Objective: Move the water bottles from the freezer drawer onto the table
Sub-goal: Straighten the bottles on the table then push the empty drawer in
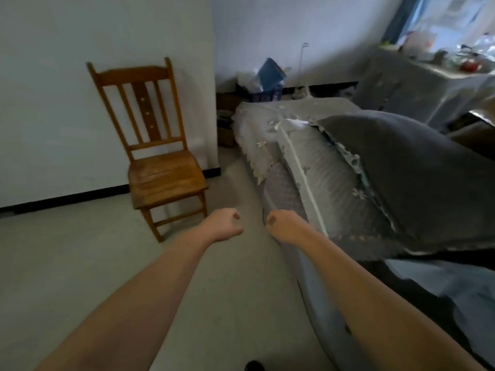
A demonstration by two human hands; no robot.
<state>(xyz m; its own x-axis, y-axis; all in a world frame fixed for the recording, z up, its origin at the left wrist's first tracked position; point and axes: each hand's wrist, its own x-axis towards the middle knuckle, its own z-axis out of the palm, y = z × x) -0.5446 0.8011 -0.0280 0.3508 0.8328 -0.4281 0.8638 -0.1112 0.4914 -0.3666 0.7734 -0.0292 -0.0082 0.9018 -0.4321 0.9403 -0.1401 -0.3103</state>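
Both my arms reach forward over the pale floor. My left hand (pixel 224 224) is curled into a fist and holds nothing. My right hand (pixel 283 226) is also curled into a fist with nothing in it, close to the edge of a covered sofa. No water bottle and no freezer drawer are in view. A table (pixel 417 84) under a translucent plastic cover stands at the far right, with blurred items on top.
A wooden chair (pixel 158 153) stands against the white wall at left. A sofa (pixel 316 167) with a lace cover and a grey cushion (pixel 417 180) fills the right side. Boxes and a blue bag (pixel 270 73) sit by the far wall. Open floor lies between chair and sofa.
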